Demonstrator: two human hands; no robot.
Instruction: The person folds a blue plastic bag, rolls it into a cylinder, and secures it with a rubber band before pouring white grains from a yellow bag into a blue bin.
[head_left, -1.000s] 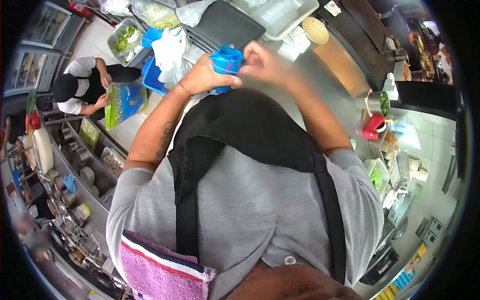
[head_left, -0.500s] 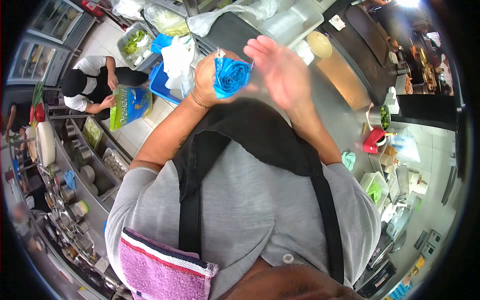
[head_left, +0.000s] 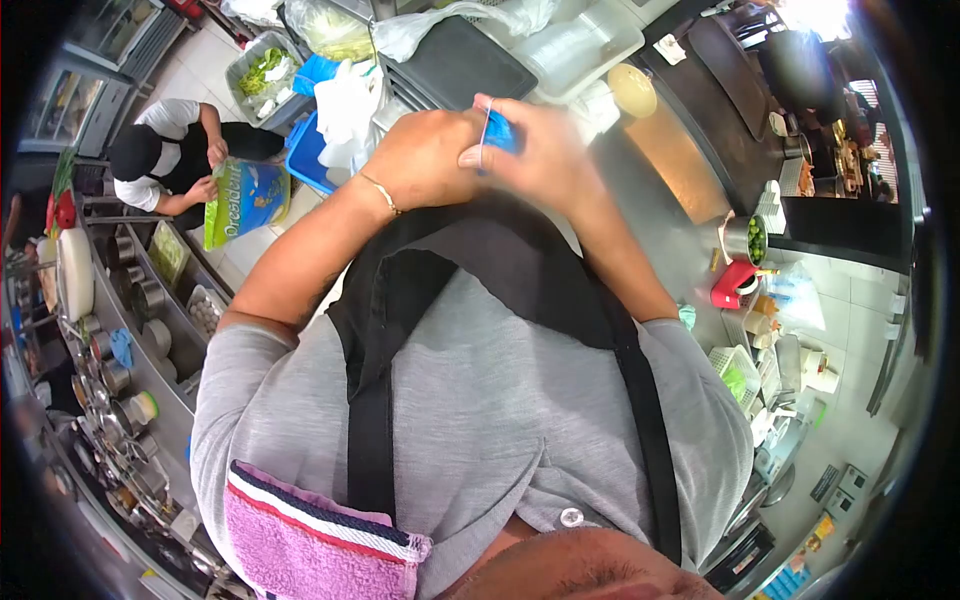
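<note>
My left hand (head_left: 425, 155) is closed, its back turned up, at the blue plastic roll (head_left: 502, 130). Only a small part of the roll shows, between my two hands. The fingers of my right hand (head_left: 550, 155) hook a thin band (head_left: 486, 132), which looks like a rubber band, stretched between thumb and forefinger across the roll. Both hands meet in front of my black apron (head_left: 500, 250). The far ends of my left fingers are hidden, and the right hand is slightly blurred.
Behind my hands stand a dark-lidded container (head_left: 465, 65) and a clear plastic tub (head_left: 590, 50). A steel counter (head_left: 665, 240) runs along the right, with a pot of green limes (head_left: 745, 240). At left, a crouching person (head_left: 165, 150) holds a printed bag (head_left: 245, 203) near a blue crate (head_left: 308, 160).
My right hand has moved left and down onto the roll, stretching the thin band. My left hand has turned over, hiding most of the roll. The view has shifted slightly.
</note>
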